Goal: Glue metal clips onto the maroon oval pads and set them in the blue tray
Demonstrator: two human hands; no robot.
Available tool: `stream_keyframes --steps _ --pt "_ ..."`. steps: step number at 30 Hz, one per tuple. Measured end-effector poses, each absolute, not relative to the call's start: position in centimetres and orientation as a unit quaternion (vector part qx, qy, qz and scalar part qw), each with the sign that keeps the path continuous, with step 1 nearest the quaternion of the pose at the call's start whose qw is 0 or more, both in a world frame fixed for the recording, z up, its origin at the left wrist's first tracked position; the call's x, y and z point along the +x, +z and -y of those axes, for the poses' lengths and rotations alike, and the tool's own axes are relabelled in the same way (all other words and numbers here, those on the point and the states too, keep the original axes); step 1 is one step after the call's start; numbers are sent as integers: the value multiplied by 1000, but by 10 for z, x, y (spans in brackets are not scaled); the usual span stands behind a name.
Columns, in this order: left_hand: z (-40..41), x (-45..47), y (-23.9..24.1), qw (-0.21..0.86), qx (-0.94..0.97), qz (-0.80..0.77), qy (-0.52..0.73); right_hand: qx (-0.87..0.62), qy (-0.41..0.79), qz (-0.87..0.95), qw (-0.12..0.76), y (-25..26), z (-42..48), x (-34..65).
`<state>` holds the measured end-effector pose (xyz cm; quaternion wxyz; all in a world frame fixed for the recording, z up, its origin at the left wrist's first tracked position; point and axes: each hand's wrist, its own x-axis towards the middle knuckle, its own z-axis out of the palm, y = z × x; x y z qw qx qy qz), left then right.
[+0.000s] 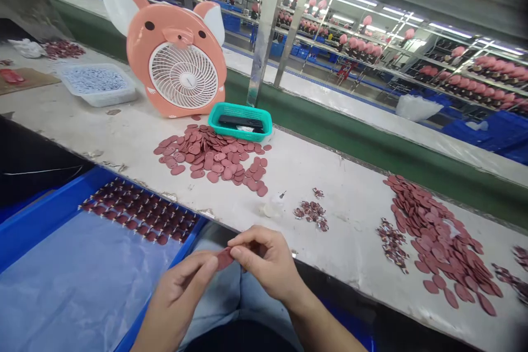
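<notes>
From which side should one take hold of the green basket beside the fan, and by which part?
Probably best by the rim at its right end, coming from the right and above: the green basket stands upright and open-topped, the fan is close on its left, and reddish discs crowd its near left side.

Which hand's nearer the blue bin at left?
Left. The left hand overlaps the blue bin's right edge in view; the right hand is farther right, clear of it.
</notes>
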<state>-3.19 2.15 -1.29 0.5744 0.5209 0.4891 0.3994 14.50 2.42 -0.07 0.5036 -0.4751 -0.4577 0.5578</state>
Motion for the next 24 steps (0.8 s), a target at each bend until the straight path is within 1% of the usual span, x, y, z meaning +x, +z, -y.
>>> stream_keyframes --steps 2,4,8,10,13,14,15,17,19,20,24 --pt "-15 -29 -15 564 460 -514 455 -478 586 405 514 -10 -23 135" --pt "-10 -23 -19 542 413 -526 509 -489 584 383 522 -18 -20 125" --pt "-10 -16 -32 476 434 -521 560 -522 543 391 529 -30 -12 118" --pt "-15 -18 -39 491 416 -521 561 -563 472 405 544 -34 -9 131" --pt "-23 -23 -43 560 347 -519 545 -635 323 396 580 -39 -10 166" --pt "-24 -24 -41 582 324 -517 538 -660 273 400 575 -40 -12 178" --pt "-25 -23 -38 598 302 -518 532 -686 223 422 549 -42 -17 188" --pt "-23 -18 -30 617 265 -521 527 -725 134 499 456 -45 -29 201" --pt "-20 -12 -20 624 241 -521 530 -732 78 565 371 -46 -42 204" --pt "-18 -10 -15 628 232 -518 532 -727 69 583 355 -45 -48 203" --pt "-13 -7 -2 649 193 -503 537 -702 80 620 342 -36 -50 195"
